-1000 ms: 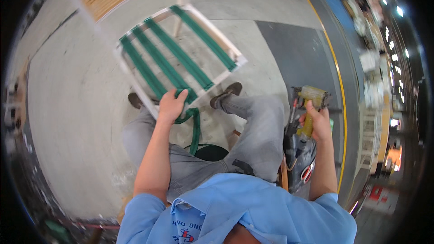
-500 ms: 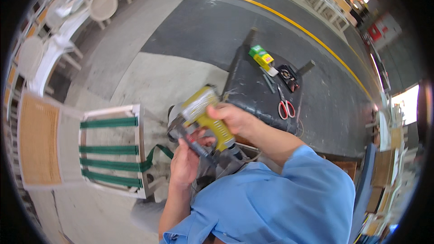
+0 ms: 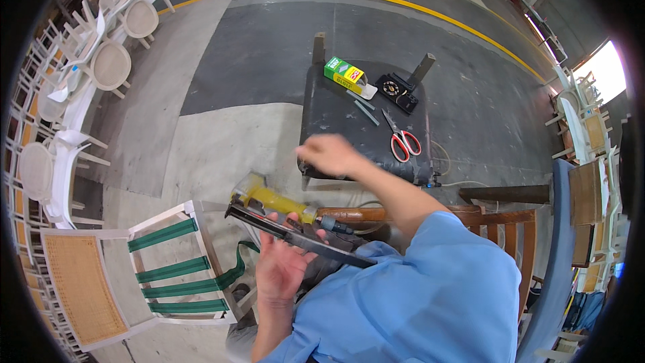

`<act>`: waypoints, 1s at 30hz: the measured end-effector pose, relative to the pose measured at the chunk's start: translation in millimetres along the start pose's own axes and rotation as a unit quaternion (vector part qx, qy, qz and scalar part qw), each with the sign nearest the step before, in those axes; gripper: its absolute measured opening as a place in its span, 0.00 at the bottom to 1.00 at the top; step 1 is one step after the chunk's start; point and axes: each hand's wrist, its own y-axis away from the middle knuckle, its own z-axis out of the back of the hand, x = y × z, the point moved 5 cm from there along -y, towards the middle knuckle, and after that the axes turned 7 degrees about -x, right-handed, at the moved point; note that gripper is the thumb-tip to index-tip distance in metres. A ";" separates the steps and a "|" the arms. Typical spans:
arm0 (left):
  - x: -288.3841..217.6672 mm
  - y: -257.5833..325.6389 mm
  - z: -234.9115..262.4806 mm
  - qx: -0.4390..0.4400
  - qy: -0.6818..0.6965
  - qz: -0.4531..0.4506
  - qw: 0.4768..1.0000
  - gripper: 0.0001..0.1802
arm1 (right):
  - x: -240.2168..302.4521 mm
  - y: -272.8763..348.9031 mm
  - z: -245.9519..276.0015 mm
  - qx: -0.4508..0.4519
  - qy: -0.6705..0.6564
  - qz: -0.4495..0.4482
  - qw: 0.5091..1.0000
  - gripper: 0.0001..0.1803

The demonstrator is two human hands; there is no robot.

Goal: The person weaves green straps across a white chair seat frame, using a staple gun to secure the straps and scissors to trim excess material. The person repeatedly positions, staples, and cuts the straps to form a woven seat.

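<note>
My left hand (image 3: 282,265) cradles a yellow air stapler (image 3: 279,202) from below, fingers curled around it. The stapler's long dark magazine rail (image 3: 322,245) is slid out and points back toward my shirt. My right hand (image 3: 330,154) is off the tool, over the near left part of a black padded seat (image 3: 336,128). It is slightly blurred, with fingers curled in; whatever they may hold is hidden. On the seat lie an opened green and yellow box (image 3: 346,75), grey staple strips (image 3: 365,111), red-handled scissors (image 3: 403,142) and a black device (image 3: 396,93).
To my left stands a white chair frame (image 3: 195,208) with green webbing straps (image 3: 171,269), one end hanging loose, and a woven cane back (image 3: 84,286). An air hose (image 3: 463,183) runs near the seat. A wooden chair (image 3: 504,218) is at right; stacked white chairs (image 3: 111,64) line the far left.
My right hand has let go of the stapler and moved up over the black seat. The magazine rail now sticks out from the stapler. My view has shifted.
</note>
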 end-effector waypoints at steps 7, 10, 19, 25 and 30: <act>-7.5 -6.7 24.4 -0.087 -0.022 -0.063 0.994 0.24 | -129.6 -8.1 91.1 -0.235 0.309 -0.120 0.914 0.16; -9.2 -6.1 36.8 -0.141 -0.073 -0.082 0.984 0.24 | -137.7 -11.1 85.0 -0.217 0.299 -0.183 0.911 0.13; -12.4 -1.3 59.8 -0.228 -0.083 -0.140 0.960 0.33 | 95.9 34.1 9.1 0.022 -0.100 0.224 0.969 0.09; -16.4 1.6 57.6 -0.194 -0.098 -0.178 0.960 0.43 | 193.9 77.1 -33.4 0.140 -0.022 0.412 0.900 0.09; -18.5 4.5 63.8 -0.184 -0.113 -0.210 0.953 0.46 | 203.8 91.6 -57.2 0.136 0.012 0.441 0.887 0.10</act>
